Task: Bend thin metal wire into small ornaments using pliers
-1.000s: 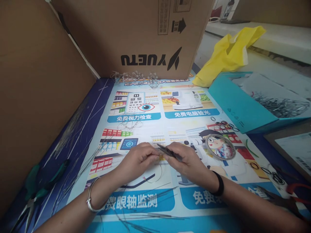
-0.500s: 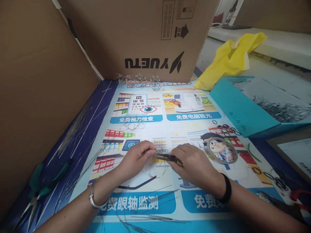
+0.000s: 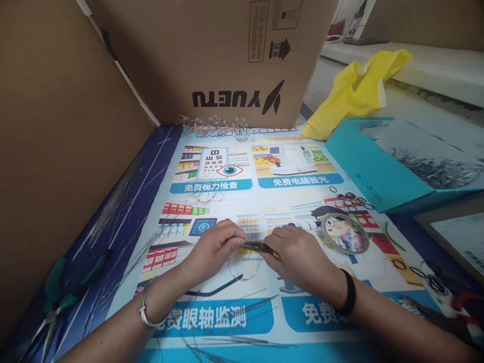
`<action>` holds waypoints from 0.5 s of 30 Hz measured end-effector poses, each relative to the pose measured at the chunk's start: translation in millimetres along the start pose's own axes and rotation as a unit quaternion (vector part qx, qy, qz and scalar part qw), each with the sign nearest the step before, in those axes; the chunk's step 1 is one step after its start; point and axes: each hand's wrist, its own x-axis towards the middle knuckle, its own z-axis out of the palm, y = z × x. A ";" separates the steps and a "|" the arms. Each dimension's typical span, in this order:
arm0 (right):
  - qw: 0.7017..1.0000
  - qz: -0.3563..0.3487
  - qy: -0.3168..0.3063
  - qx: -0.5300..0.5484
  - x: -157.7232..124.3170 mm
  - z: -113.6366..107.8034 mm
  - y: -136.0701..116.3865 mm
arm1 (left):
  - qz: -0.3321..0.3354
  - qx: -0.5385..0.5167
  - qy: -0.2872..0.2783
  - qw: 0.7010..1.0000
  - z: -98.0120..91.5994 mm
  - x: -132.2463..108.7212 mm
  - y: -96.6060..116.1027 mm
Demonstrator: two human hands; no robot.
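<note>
My right hand (image 3: 300, 254) is wrapped round a pair of pliers (image 3: 260, 246) with dark jaws and a bit of yellow on the handle. The jaws point left, to the fingertips of my left hand (image 3: 219, 249). Those fingers are pinched on a thin wire loop (image 3: 244, 279), which hangs below the plier tips over the printed poster (image 3: 260, 287). Whether the jaws are closed on the wire is too small to tell. Loose straight wires (image 3: 242, 342) lie in front of my hands.
Green-handled pliers (image 3: 56, 302) lie at left beside more wires. Finished-looking wire pieces (image 3: 215, 122) sit by the cardboard box (image 3: 227, 60). At right are a tape roll (image 3: 366, 242), black rings (image 3: 436, 285), a teal box (image 3: 378, 171) holding metal pieces, a yellow bag (image 3: 351, 96) and red-handled tools (image 3: 469, 305).
The pliers have turned slightly at the wire, and the loop hangs a little further right and rounder. Both hands stay in nearly the same place.
</note>
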 end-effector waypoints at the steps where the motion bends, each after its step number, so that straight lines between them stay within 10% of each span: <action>1: 1.000 -0.002 0.001 0.002 -0.1 -0.1 0.0 | 0.002 -0.002 0.002 1.000 0.0 0.3 -0.2; 15: 1.000 -0.020 0.017 -0.002 -1.3 2.6 -0.1 | -0.015 0.001 -0.008 1.000 0.0 0.5 0.5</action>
